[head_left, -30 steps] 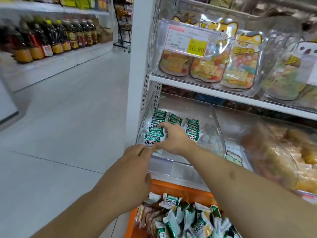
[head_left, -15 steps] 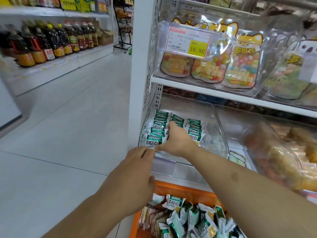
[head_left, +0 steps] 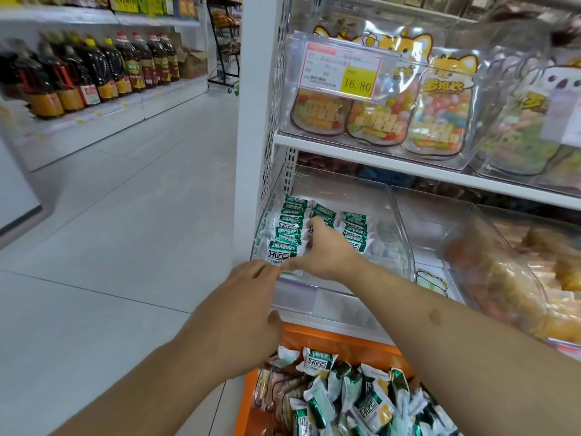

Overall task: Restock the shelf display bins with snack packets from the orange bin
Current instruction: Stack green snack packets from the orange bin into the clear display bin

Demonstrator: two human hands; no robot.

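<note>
A clear display bin point(head_left: 397, 243) on the lower shelf holds rows of green-and-white snack packets point(head_left: 291, 222). My right hand point(head_left: 325, 251) reaches into it; its fingers rest on the middle row and its thumb stretches left along the bin's front edge. My left hand point(head_left: 248, 305) hovers just in front of the bin with fingers extended, fingertips almost meeting the right thumb near the front packet point(head_left: 280, 253). Below, the orange bin point(head_left: 330, 339) is heaped with the same packets point(head_left: 320, 361). Whether a packet is pinched under the right thumb is hidden.
A neighbouring clear bin point(head_left: 503, 278) to the right holds yellow-orange wrapped snacks. The shelf above point(head_left: 377, 155) carries candy pouches behind a 16.80 price tag point(head_left: 341, 73). Bottles of oil point(head_left: 94, 73) line shelves across the tiled aisle on the left.
My right hand slid toward the bin's front with its thumb spreading left. My left hand rose slightly toward the bin's front edge, closing the gap to the right thumb.
</note>
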